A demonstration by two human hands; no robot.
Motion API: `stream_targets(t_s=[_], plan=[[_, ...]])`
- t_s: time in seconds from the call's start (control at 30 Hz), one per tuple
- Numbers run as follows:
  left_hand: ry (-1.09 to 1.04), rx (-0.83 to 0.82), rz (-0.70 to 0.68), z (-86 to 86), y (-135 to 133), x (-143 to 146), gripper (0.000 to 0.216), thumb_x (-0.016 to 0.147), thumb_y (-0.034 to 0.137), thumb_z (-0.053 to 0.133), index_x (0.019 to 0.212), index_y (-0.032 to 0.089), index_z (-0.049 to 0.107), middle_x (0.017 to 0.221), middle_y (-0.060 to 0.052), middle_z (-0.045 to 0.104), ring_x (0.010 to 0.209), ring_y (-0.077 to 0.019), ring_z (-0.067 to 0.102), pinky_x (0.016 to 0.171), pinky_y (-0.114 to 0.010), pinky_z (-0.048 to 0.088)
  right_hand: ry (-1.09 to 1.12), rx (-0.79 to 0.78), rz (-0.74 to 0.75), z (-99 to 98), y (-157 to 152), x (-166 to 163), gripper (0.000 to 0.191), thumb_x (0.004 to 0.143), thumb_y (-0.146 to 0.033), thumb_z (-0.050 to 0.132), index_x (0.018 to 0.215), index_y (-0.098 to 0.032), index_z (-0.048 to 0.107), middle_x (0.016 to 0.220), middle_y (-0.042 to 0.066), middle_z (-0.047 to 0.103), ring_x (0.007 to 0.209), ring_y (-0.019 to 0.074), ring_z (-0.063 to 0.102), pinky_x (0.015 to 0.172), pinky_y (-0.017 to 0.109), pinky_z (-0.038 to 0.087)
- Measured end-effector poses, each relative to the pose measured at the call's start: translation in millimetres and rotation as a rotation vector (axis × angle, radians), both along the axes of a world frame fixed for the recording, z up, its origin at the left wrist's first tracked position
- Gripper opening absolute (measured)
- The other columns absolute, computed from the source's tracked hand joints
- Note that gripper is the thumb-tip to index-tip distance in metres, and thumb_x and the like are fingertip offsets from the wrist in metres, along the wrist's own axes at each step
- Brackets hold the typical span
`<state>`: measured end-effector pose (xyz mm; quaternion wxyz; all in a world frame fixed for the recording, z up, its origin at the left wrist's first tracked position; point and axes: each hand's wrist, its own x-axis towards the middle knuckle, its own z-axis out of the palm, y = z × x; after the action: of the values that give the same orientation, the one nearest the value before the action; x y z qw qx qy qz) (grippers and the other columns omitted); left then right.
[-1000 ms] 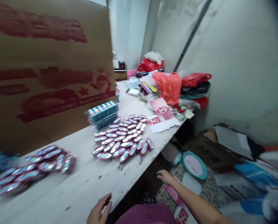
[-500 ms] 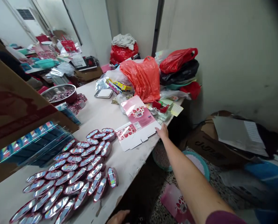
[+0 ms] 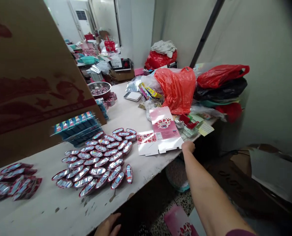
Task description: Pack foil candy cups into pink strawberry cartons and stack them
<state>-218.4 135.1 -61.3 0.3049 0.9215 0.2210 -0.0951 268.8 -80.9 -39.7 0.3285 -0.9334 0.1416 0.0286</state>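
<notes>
My right hand (image 3: pixel 188 147) reaches across to the near corner of a flat pink carton blank (image 3: pixel 163 131) printed with strawberries, lying on the white table (image 3: pixel 69 203). Its fingers curl at the blank's edge, touching it. My left hand (image 3: pixel 109 225) rests at the table's front edge at the bottom of the view, fingers spread, holding nothing. A cluster of shiny red oval packets (image 3: pixel 99 159) lies between the two hands. Another heap of the same packets (image 3: pixel 10 180) sits at the far left.
A big brown cardboard box (image 3: pixel 30 85) stands at the left, with blue packs (image 3: pixel 76 126) in clear wrap beside it. Red and black plastic bags (image 3: pixel 177 87) pile up at the table's far end. A steel bowl (image 3: pixel 99 89) and a scale (image 3: pixel 132 96) stand behind. Cardboard lies on the floor (image 3: pixel 246 170).
My right arm stretched from below the table out to the pink carton blank and stays at its corner. The view swung right, then back left. My left hand stays at the table edge.
</notes>
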Motion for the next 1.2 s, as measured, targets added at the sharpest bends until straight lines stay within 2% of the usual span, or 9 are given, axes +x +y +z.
stream_targets(t_s=[0.17, 0.33, 0.43, 0.53, 0.67, 0.73, 0.83, 0.97, 1.2], plan=[[-0.006, 0.002, 0.105, 17.5, -2, -21, 0.038, 0.075, 0.039, 0.049, 0.106, 0.023, 0.064, 0.109, -0.004, 0.065, 0.101, -0.0214, 0.061, 0.091, -0.030, 0.047, -0.171, 0.004, 0.082, 56.6, 14, -15, 0.027, 0.073, -0.013, 0.047, 0.090, -0.007, 0.067, 0.093, 0.022, 0.063, 0.094, 0.0295, 0.058, 0.075, 0.039, 0.044], [-0.210, 0.015, 0.153, 58.0, -1, -19, 0.033, 0.081, 0.039, 0.045, 0.103, 0.024, 0.065, 0.102, -0.003, 0.068, 0.094, -0.0182, 0.064, 0.084, -0.025, 0.050, -0.667, 0.172, 0.357, 149.5, 35, -53, 0.027, 0.085, -0.025, 0.040, 0.101, -0.013, 0.059, 0.091, 0.010, 0.064, 0.084, 0.0184, 0.058, 0.076, 0.030, 0.044], [-0.535, 0.225, 0.120, 129.6, -4, -6, 0.035, 0.082, 0.037, 0.049, 0.114, 0.025, 0.058, 0.113, -0.005, 0.063, 0.103, -0.0181, 0.060, 0.090, -0.027, 0.046, -1.026, 0.414, 0.735, 220.6, 49, -117, 0.023, 0.085, -0.032, 0.045, 0.095, -0.016, 0.059, 0.076, 0.003, 0.063, 0.066, 0.0143, 0.058, 0.063, 0.025, 0.045], [-0.880, 0.535, 0.096, 224.8, -7, 0, 0.053, 0.074, 0.038, 0.062, 0.123, 0.022, 0.049, 0.131, -0.009, 0.048, 0.124, -0.0247, 0.041, 0.103, -0.040, 0.033, -1.186, 0.411, 1.161, 284.1, 59, -203, 0.015, 0.084, -0.029, 0.051, 0.090, -0.020, 0.061, 0.073, 0.000, 0.063, 0.062, 0.0114, 0.058, 0.057, 0.021, 0.044], [-0.986, 0.660, 0.164, 326.9, 0, -18, 0.039, 0.069, 0.041, 0.067, 0.103, 0.023, 0.062, 0.120, -0.005, 0.057, 0.121, -0.0277, 0.043, 0.104, -0.048, 0.026, -1.285, 0.352, 1.672, 332.7, 78, -304, 0.014, 0.086, -0.024, 0.048, 0.087, -0.023, 0.062, 0.070, -0.002, 0.063, 0.058, 0.0091, 0.057, 0.054, 0.019, 0.044], [-0.976, 0.598, 0.180, 351.6, 11, -39, 0.021, 0.072, 0.036, 0.063, 0.087, 0.021, 0.066, 0.095, -0.003, 0.066, 0.101, -0.0236, 0.057, 0.099, -0.044, 0.034, -1.339, 0.422, 1.725, 337.4, 95, -338, 0.015, 0.086, -0.023, 0.048, 0.093, -0.025, 0.062, 0.077, -0.002, 0.065, 0.064, 0.0105, 0.059, 0.060, 0.021, 0.047], [-1.028, 0.479, 0.285, 358.9, 32, -86, 0.012, 0.072, 0.030, 0.062, 0.076, 0.020, 0.066, 0.071, -0.001, 0.064, 0.073, -0.0167, 0.059, 0.079, -0.030, 0.047, -1.372, 0.658, 1.474, 320.9, 128, -375, 0.024, 0.084, -0.024, 0.053, 0.107, -0.025, 0.058, 0.096, 0.003, 0.065, 0.086, 0.0167, 0.061, 0.077, 0.030, 0.050], [-1.078, 0.343, 0.450, 340.5, 64, -165, 0.013, 0.073, 0.027, 0.061, 0.078, 0.017, 0.065, 0.066, 0.000, 0.059, 0.059, -0.0112, 0.051, 0.057, -0.019, 0.043, -1.200, 0.660, 1.425, 274.1, 177, -429, 0.039, 0.083, -0.025, 0.054, 0.122, -0.024, 0.049, 0.107, 0.006, 0.061, 0.100, 0.0205, 0.057, 0.086, 0.037, 0.048], [-1.300, 0.006, 0.743, 304.7, 111, -296, 0.017, 0.072, 0.029, 0.064, 0.081, 0.015, 0.060, 0.071, 0.001, 0.061, 0.065, -0.0104, 0.054, 0.062, -0.020, 0.045, -1.313, 0.601, 1.253, 227.4, 248, -559, 0.061, 0.080, -0.024, 0.058, 0.136, -0.025, 0.032, 0.137, 0.009, 0.039, 0.127, 0.0282, 0.034, 0.106, 0.050, 0.027]])
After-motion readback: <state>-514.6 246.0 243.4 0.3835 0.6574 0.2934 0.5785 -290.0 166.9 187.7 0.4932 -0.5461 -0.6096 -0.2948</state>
